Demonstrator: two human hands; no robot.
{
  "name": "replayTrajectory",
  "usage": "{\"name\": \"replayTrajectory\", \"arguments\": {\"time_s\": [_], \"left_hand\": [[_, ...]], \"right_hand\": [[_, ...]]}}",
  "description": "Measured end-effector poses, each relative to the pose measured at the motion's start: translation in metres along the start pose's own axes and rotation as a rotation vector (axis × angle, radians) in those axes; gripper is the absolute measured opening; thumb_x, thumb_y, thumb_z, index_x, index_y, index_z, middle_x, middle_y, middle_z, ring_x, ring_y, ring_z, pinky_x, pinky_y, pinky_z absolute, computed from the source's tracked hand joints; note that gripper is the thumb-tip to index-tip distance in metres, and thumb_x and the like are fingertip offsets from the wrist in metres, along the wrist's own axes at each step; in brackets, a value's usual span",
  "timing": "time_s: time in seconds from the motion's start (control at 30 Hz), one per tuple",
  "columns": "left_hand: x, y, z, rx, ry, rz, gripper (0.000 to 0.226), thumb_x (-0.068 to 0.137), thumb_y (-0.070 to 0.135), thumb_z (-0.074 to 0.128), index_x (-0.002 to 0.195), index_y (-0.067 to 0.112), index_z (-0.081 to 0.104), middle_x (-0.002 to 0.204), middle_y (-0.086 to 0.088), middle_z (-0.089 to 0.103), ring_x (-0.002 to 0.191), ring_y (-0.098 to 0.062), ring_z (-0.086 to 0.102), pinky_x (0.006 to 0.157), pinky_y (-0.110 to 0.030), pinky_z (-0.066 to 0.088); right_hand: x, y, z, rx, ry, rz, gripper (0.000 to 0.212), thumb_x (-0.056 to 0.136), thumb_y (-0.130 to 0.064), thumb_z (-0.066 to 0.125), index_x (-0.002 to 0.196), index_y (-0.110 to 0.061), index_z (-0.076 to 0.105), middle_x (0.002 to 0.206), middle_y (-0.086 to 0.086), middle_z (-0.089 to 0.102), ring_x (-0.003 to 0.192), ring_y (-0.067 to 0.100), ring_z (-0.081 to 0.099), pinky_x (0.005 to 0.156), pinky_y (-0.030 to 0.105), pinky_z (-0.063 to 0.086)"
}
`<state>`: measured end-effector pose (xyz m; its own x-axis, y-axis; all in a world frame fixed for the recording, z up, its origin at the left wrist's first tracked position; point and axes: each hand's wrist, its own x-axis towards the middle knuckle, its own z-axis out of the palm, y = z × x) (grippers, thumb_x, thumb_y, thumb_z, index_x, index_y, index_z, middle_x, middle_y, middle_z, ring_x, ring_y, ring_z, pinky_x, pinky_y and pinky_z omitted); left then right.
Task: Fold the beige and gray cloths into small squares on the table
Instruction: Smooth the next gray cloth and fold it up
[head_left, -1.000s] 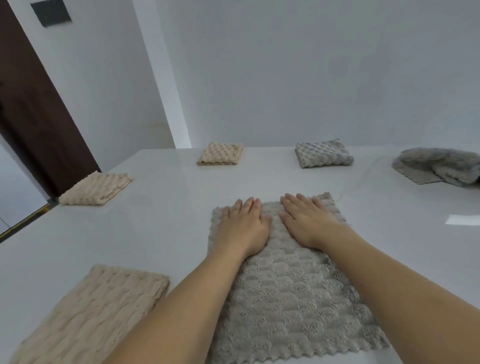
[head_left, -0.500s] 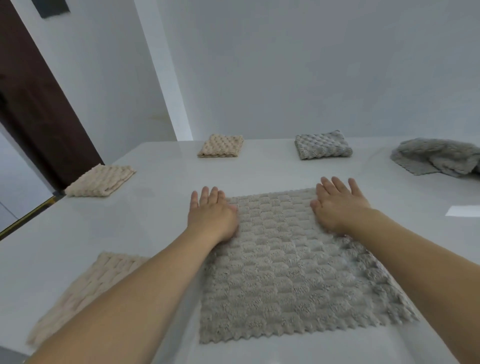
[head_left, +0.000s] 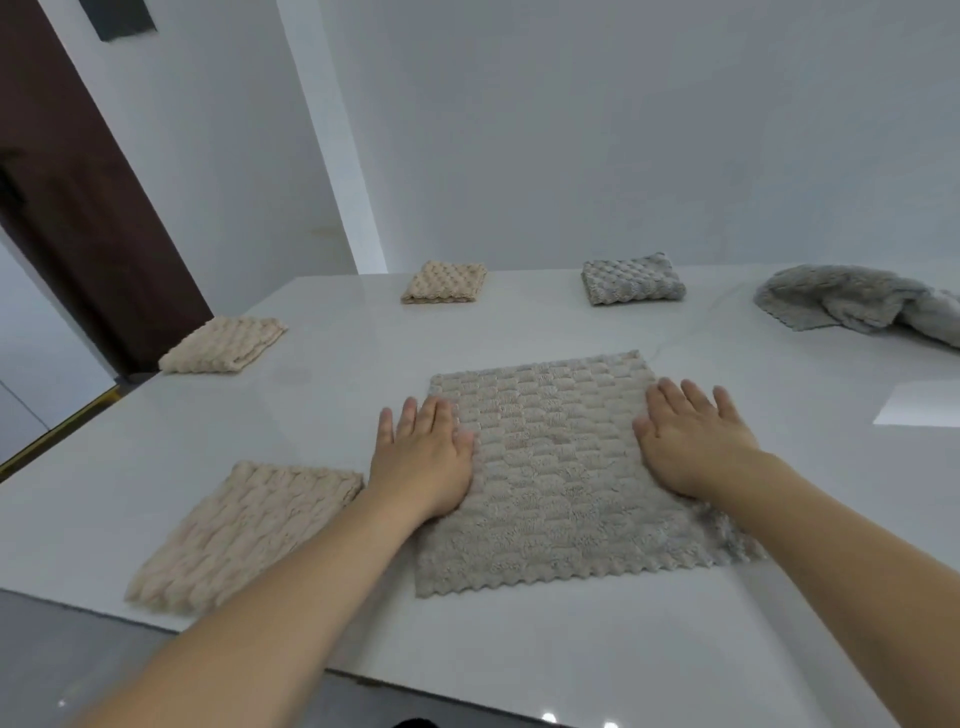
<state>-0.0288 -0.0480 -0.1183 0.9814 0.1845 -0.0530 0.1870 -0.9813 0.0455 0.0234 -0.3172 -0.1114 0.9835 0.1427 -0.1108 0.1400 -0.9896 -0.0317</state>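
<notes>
Our left hand (head_left: 423, 457) and right hand (head_left: 691, 441) press flat, fingers straight, on the gray cloth (head_left: 556, 467) between them. If we push unevenly, it may bunch up.

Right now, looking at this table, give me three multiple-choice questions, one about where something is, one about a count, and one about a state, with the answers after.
1. Where does the crumpled gray cloth lie on the table?
A. far right
B. near left corner
C. under the hands

2. How many beige cloths show?
A. one
B. three
C. five

3. How is the gray cloth under the hands?
A. spread flat
B. rolled up
C. hanging off the edge

Answers:
1. A, it lies bunched at the right edge of view.
2. B, they lie near left, far left and at the back.
3. A, the left hand and right hand press it flat.
</notes>
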Motion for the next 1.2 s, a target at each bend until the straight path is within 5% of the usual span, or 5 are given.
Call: {"name": "replayTrajectory", "arguments": {"time_s": [0.23,0.43,0.57,0.67,1.2], "left_hand": [[-0.064,0.054,0.011,-0.144,0.027,0.238,0.063,0.103,0.047,0.011,0.157,0.019,-0.002,0.165,0.004,-0.006,0.15,-0.013,-0.011,0.121,-0.039,-0.009],[-0.073,-0.006,0.005,0.017,0.013,0.123,0.062,0.103,0.047,0.007,0.157,0.02,0.0,0.165,0.002,-0.006,0.151,-0.02,-0.011,0.12,-0.045,-0.011],[-0.089,0.004,-0.02,0.035,0.217,0.439,0.048,0.093,0.053,0.034,0.129,0.024,0.046,0.128,0.005,0.043,0.119,-0.018,0.042,0.103,-0.036,0.034],[-0.102,0.022,-0.031,-0.001,0.039,0.609,0.016,0.082,0.038,0.05,0.095,0.028,0.046,0.092,0.012,0.043,0.088,-0.014,0.047,0.075,-0.034,0.046],[-0.082,0.021,-0.036,-0.353,-0.358,0.257,0.029,0.081,-0.001,0.038,0.061,0.016,0.049,0.059,0.0,0.044,0.057,-0.018,0.041,0.056,-0.026,0.029]], "right_hand": [[-0.049,-0.045,0.015,0.121,0.06,-0.261,0.059,0.103,-0.042,0.008,0.155,-0.018,-0.001,0.162,-0.003,-0.008,0.149,0.014,-0.009,0.12,0.038,-0.007],[-0.059,0.002,0.013,0.076,0.014,-0.039,0.06,0.101,-0.043,0.008,0.155,-0.017,0.0,0.163,-0.002,-0.005,0.149,0.019,-0.004,0.12,0.042,-0.004],[-0.078,-0.027,-0.011,-0.015,0.269,-0.25,0.045,0.089,-0.024,0.043,0.133,-0.021,0.037,0.135,0.002,0.036,0.127,0.023,0.034,0.108,0.034,0.027],[-0.098,-0.051,-0.021,0.105,-0.042,-0.426,0.03,0.082,-0.031,0.055,0.11,-0.029,0.043,0.116,-0.004,0.043,0.116,0.02,0.042,0.095,0.032,0.036],[-0.084,-0.034,-0.03,-0.036,-0.27,-0.246,0.025,0.084,-0.008,0.04,0.082,-0.012,0.064,0.086,0.003,0.063,0.086,0.024,0.059,0.073,0.029,0.049]]}}
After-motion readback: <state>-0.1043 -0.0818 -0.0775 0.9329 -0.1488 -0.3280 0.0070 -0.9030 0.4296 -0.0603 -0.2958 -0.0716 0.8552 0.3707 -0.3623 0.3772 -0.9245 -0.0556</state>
